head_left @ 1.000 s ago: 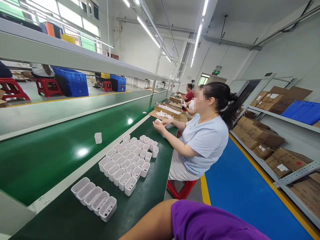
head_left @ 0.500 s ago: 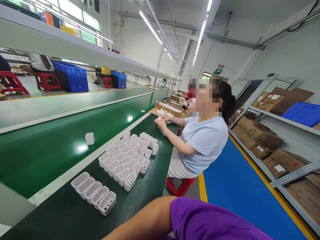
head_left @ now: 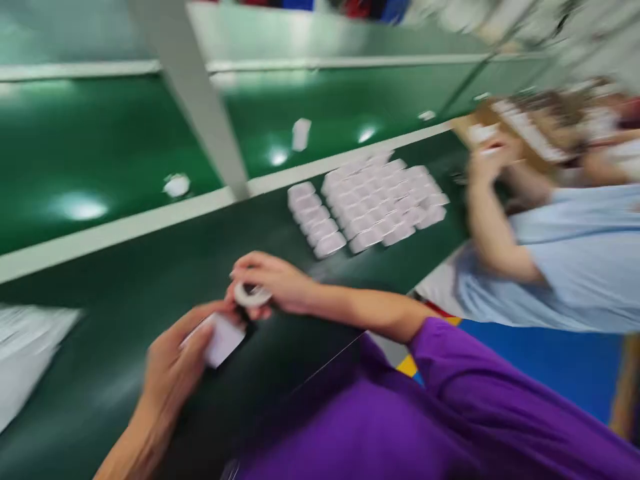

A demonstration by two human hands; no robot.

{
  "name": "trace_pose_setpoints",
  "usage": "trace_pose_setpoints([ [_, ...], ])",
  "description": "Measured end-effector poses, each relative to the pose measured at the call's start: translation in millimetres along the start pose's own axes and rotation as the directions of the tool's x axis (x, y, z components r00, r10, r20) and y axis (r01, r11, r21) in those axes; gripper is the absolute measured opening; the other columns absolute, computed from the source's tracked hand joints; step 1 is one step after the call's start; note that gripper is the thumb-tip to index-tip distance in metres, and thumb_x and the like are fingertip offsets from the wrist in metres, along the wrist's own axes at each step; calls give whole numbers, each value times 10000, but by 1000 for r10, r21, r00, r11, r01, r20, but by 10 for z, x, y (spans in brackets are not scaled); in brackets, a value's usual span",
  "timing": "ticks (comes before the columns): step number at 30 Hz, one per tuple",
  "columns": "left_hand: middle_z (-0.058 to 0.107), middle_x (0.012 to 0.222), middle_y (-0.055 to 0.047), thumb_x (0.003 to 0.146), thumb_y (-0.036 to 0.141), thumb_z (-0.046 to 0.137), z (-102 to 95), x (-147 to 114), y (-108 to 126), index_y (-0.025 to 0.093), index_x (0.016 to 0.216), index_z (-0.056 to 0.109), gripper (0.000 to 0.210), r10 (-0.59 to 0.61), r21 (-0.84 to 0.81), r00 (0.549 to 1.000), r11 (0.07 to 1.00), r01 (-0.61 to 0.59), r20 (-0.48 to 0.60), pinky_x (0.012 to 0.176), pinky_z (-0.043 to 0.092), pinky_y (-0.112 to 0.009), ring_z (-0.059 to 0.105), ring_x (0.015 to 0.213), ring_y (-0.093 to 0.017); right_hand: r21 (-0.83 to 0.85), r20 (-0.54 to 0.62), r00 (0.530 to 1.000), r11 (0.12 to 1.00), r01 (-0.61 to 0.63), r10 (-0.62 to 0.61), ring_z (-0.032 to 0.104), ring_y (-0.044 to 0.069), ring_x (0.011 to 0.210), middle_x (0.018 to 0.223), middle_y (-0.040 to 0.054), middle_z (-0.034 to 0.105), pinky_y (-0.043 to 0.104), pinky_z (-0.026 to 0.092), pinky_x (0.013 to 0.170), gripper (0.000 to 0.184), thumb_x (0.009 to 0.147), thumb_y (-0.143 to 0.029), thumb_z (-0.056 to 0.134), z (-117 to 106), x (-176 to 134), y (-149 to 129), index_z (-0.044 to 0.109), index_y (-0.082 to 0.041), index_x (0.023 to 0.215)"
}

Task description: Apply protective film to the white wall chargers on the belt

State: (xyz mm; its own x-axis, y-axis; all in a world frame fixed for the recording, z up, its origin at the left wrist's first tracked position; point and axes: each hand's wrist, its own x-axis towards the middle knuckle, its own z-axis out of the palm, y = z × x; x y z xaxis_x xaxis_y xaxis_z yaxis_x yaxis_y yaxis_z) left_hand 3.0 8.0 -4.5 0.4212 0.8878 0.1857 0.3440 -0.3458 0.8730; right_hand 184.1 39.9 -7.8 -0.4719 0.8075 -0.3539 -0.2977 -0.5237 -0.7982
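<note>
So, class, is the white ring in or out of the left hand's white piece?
Out: the right hand holds the white ring beside the white piece; contact is blurred.

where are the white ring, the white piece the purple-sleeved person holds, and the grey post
White ring (head_left: 239, 295): head view, left part of its rim
White piece (head_left: 225, 342): head view, middle of its visible face
Grey post (head_left: 197, 100): head view, midway along its visible length

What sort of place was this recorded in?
Most likely a factory assembly line: rows of matching white containers sit on a dark green workbench, what looks like a green conveyor belt runs alongside, and a co-worker in light blue is handling something at the same bench.
</note>
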Motion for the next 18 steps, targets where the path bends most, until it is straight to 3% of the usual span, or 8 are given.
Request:
trace_pose_setpoints([
  [3,759,759,-26,951,487,530,-7,-102,-81,188,934,723,356,-204,-83,979,976,201,-30,500,500,-240,659,592,-156,-36,47,991,991,127,-125,584,74,502,805,-58,622,166,450,400,216,925,-297,564,-78,-3,89,452,-223,1094],
  [5,763,781,-39,949,454,532,21,-82,-112,177,940,717,333,-240,-118,970,965,235,-33,541,508,-229,674,633,-151,-194,94,955,935,296,-283,601,68,576,896,-36,606,173,486,468,302,924,-300,587,-81,-62,107,445,-210,1175],
  [8,761,780,-29,939,376,540,67,-69,-96,174,935,720,271,-195,-99,979,977,189,-54,565,499,-211,667,633,-133,-491,166,830,685,538,-532,607,64,678,975,-2,608,197,542,627,282,1005,-319,511,-33,-168,135,442,-195,1250],
  [10,760,780,-20,920,315,541,93,-90,-86,171,922,728,236,-136,-25,987,991,134,-88,574,493,-205,656,622,-123,-626,234,732,477,617,-640,641,86,798,1026,30,630,227,568,736,232,1049,-289,428,-5,-193,175,464,-189,1255],
  [13,760,788,-13,888,254,541,125,-130,-103,165,915,726,207,-62,87,986,993,76,-157,569,477,-196,640,600,-109,-696,345,583,217,685,-735,656,114,977,1080,54,655,239,582,825,203,1054,-196,396,6,-166,246,502,-186,1227],
  [16,737,736,1,873,232,550,145,-145,-123,167,874,706,169,-11,146,980,988,40,-197,544,454,-189,608,559,-98,-702,413,479,64,709,-775,644,107,1036,1088,55,659,208,583,838,213,1037,-132,423,5,-135,297,517,-183,1221],
  [18,722,706,11,873,217,549,148,-141,-121,171,859,698,157,16,160,981,987,15,-194,540,448,-187,596,548,-94,-717,425,468,28,697,-775,642,104,1031,1096,61,651,196,586,811,222,1035,-124,425,5,-133,316,521,-182,1228],
])
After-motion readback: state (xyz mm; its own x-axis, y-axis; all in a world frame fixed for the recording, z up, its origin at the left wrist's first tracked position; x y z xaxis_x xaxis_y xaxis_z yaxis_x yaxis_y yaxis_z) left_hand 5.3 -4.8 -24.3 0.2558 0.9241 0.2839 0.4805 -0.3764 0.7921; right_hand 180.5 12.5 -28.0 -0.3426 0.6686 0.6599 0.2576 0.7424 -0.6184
